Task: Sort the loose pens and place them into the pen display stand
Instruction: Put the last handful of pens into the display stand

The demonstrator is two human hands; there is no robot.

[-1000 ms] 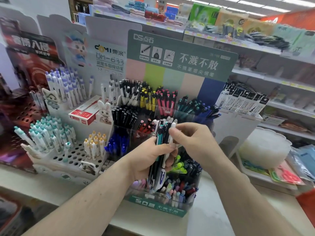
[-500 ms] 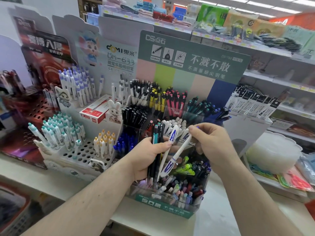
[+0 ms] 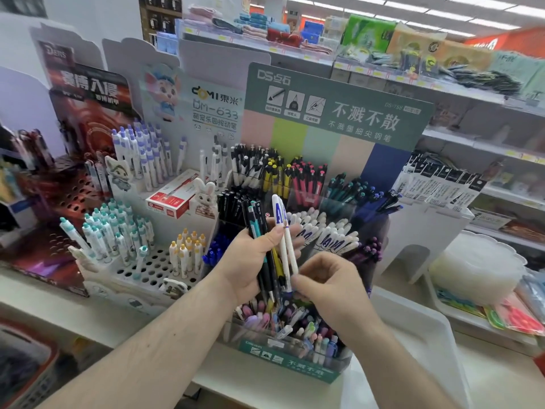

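Shop shelves behind; on the tabletop [image 3: 413, 364] sits the pen display stand [image 3: 283, 360]. Left hand [image 3: 250, 261] grips the loose pens [image 3: 267, 246]; right hand [image 3: 327, 286] pinches a white pen [image 3: 287, 246] low. Best drawn straight out, then dropped into the matching white row [image 3: 324, 231], far right.

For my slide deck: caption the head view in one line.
Left hand holds a bundle of pens while the right hand pinches a white pen above the display stand.
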